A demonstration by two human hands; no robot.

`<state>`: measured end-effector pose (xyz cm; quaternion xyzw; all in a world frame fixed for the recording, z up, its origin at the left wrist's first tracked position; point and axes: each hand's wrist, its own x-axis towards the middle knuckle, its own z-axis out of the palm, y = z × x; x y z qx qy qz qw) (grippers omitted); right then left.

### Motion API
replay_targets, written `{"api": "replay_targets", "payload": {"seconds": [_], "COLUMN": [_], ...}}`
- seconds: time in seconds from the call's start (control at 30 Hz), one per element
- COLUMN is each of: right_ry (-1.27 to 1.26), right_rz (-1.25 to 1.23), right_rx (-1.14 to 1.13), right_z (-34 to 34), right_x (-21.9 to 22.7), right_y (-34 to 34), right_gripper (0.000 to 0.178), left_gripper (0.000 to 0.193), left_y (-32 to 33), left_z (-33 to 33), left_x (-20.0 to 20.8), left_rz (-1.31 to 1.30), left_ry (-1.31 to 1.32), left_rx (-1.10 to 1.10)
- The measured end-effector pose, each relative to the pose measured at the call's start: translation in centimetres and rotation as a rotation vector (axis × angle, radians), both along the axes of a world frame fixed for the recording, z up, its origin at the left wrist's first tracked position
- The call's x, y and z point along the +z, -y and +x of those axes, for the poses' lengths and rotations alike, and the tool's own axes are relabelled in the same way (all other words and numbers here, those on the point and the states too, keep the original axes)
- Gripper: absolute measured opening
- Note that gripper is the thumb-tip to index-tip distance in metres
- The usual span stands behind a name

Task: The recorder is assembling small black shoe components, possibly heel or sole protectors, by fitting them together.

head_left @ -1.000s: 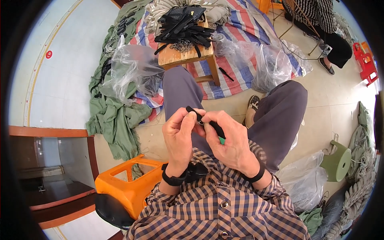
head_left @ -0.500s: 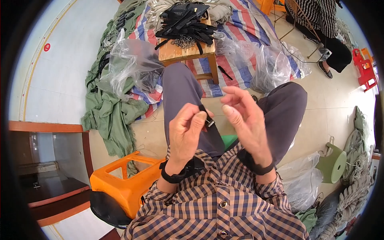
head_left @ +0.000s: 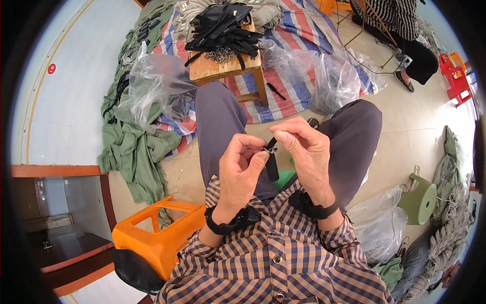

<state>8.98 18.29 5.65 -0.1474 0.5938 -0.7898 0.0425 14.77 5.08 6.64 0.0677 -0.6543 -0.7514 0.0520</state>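
Note:
A short black strap (head_left: 272,167) with a small metal buckle (head_left: 270,150) hangs between my hands, above my lap. My left hand (head_left: 240,169) pinches it at the buckle between thumb and fingers. The strap's upper end is pinched by the thumb and fingertips of my right hand (head_left: 305,154), and its wider lower part dangles free. Ahead of my knees, a wooden stool (head_left: 223,68) bears a heap of black straps (head_left: 225,33) and a little pile of metal buckles (head_left: 220,54).
Clear plastic bags (head_left: 157,86) lie left of the stool, with more bags (head_left: 331,83) right, on a striped tarp (head_left: 296,40). An orange plastic stool (head_left: 152,230) stands by my left side. A green stool (head_left: 419,200) lies right. Another person (head_left: 405,35) sits far right.
My right hand has moved left and down and now grips the strap's upper end; before, it was apart from it. The strap has shifted slightly right in my left hand.

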Motion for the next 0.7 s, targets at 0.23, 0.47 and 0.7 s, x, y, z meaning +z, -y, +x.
{"api": "replay_targets", "payload": {"seconds": [0.23, 0.47, 0.7], "right_ry": [0.129, 0.231, 0.233], "right_rz": [0.162, 0.093, 0.097], "right_rx": [0.060, 0.115, 0.057], "right_z": [-0.1, 0.6, 0.5], "right_x": [0.5, 0.7, 0.2], "right_y": [-0.2, 0.3, 0.8], "right_gripper": [0.016, 0.015, 0.013], "left_gripper": [0.027, 0.042, 0.027], "left_y": [0.1, -0.3, 0.1], "left_z": [-0.4, -0.3, -1.0], "left_x": [-0.8, -1.4, -1.8], "left_rz": [0.072, -0.406, -0.573], "left_ry": [0.005, -0.193, -0.388], "left_rx": [0.013, 0.161, 0.235]}}
